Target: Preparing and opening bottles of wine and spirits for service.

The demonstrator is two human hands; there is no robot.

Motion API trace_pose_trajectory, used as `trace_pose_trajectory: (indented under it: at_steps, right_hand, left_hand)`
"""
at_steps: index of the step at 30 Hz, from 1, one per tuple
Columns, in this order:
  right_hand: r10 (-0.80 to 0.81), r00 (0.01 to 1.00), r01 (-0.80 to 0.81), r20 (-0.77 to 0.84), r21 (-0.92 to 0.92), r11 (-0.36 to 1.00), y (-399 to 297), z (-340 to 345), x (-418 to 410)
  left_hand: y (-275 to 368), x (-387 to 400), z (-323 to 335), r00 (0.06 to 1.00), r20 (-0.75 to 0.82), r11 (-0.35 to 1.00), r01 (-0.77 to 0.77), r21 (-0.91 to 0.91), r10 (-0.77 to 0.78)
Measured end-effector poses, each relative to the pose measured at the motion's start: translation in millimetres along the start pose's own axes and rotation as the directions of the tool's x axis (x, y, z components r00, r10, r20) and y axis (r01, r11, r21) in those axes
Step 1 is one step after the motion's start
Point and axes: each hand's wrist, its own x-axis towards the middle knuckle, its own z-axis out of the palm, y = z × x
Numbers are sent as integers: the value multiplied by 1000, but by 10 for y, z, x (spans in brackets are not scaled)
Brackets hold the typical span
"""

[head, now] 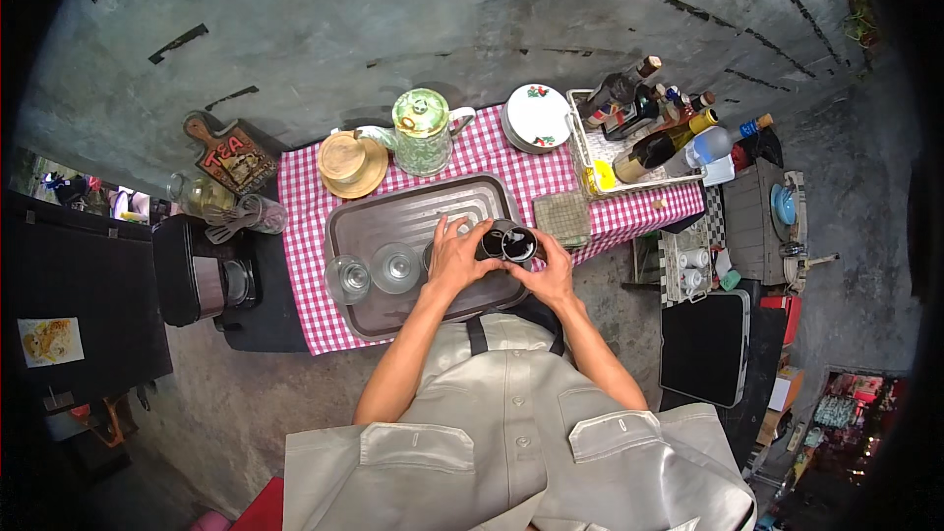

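My left hand [459, 257] is closed round a glass of dark liquid [493, 238] above the right part of a brown plastic tray [413, 199]. Against it, my right hand [549, 269] grips a second glass of dark liquid [519, 243]; the two glasses sit side by side, touching or nearly so. Left of my hands stand two empty-looking clear glasses, one stemmed-looking glass [396, 268] on the tray and another glass [347, 279] at its left edge. More glassware is partly hidden behind my left hand. Whether the held glasses rest on the tray cannot be told.
On the checked cloth [306, 251] are a green patterned jug [422, 136], a wooden lidded piece [352, 162], stacked plates [537, 118], a folded cloth [562, 217] and a basket [641, 186] of bottles. A jar with kitchen utensils [263, 214] stands at the left. A wall rises behind the table.
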Motion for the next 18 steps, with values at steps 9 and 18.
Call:
trace_pose_trajectory:
  at_steps: [9, 18]
  right_hand:
    - [12, 1000, -11, -9, 27, 1000, -89, -18, -7]
    - [-19, 1000, 19, -16, -7, 1000, -7, 2, -11]
  left_hand:
    - [50, 6, -27, 998, 34, 998, 52, 43, -53]
    - [61, 6, -74, 998, 59, 999, 26, 18, -27]
